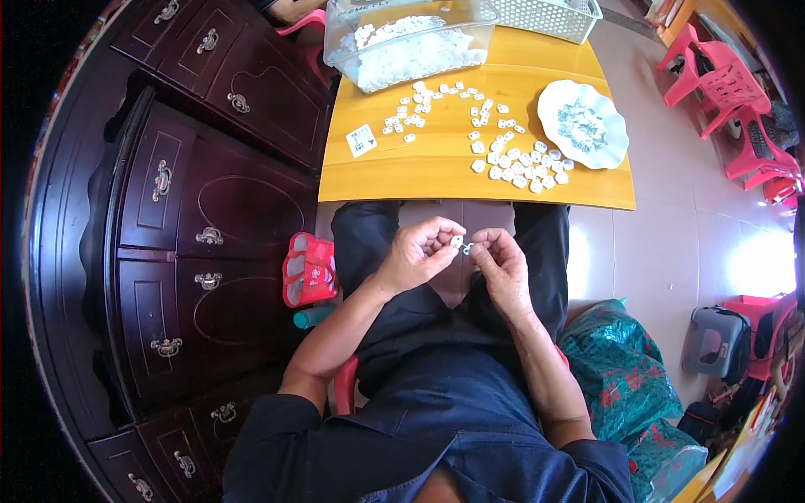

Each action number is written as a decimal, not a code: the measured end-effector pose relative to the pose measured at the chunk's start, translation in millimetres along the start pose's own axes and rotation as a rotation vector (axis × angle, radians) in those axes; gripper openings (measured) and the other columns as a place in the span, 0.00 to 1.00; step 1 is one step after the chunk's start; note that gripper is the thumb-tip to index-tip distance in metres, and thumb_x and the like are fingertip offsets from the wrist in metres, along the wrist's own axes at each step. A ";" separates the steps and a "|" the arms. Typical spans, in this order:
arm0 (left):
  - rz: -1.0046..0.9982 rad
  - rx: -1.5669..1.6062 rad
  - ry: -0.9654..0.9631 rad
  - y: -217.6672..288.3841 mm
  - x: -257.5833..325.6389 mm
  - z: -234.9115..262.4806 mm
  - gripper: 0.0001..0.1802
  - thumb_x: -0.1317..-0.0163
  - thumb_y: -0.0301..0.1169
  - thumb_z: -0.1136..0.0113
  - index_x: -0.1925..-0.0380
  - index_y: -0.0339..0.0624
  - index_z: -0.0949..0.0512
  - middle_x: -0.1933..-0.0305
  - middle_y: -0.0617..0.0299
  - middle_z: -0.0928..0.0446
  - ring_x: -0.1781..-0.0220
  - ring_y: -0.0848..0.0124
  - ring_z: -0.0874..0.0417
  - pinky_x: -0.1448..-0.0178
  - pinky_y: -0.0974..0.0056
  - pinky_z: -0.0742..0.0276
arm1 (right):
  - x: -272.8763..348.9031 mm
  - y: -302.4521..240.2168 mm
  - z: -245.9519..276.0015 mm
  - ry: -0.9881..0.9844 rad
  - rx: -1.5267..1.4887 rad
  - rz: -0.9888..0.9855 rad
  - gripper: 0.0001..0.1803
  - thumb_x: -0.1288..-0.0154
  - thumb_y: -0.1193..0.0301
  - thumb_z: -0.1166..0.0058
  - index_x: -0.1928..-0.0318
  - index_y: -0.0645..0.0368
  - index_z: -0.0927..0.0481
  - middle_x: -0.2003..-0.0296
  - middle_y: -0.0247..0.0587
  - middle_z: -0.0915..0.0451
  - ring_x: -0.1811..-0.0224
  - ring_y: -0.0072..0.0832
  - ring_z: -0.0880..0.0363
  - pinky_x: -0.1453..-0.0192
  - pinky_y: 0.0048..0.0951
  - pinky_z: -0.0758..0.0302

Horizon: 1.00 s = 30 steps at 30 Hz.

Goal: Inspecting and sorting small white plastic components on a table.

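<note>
Over my lap, just off the table's front edge, my left hand (414, 256) pinches a small white plastic piece (457, 241) with a dark hole in it. Close by on the right, my right hand (505, 272) holds a tiny pale hook-shaped piece (467, 249) between thumb and fingers. The two small parts meet or nearly touch; I cannot tell which. Many similar white plastic pieces (521, 169) lie scattered on the yellow wooden table (377, 178). A scalloped white plate (619, 127) at the right carries a heap of small greyish parts.
At the table's back stand a clear plastic bin (340, 63) of white pieces and a perforated basket (549, 18). A white printed card (362, 141) lies at left. Dark wooden cabinets (226, 159) line my left; a red bag (308, 270) and green sacks (620, 360) flank my legs.
</note>
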<state>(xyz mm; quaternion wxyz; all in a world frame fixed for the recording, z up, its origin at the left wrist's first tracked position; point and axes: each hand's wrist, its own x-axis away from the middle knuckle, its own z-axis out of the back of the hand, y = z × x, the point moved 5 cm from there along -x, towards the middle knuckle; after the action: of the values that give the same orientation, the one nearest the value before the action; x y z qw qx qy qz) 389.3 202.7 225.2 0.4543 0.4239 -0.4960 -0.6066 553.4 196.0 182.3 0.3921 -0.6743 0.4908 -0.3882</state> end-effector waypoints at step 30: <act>-0.351 -0.718 0.064 40.5 -10.0 -23.1 0.26 0.50 0.30 0.29 0.49 0.40 0.21 0.60 0.54 0.21 0.62 0.56 0.16 0.58 0.57 0.18 | 2.8 17.0 -0.2 0.036 -0.362 -0.321 0.07 0.27 0.70 0.44 0.58 0.60 0.17 0.65 0.33 0.15 0.66 0.16 0.21 0.59 0.19 0.25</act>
<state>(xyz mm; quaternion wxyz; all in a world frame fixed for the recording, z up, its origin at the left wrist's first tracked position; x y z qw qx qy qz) 419.2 203.5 262.3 0.4782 0.3350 -0.1582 -0.7963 547.8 189.6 167.3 0.1894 -0.7958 0.4458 -0.3634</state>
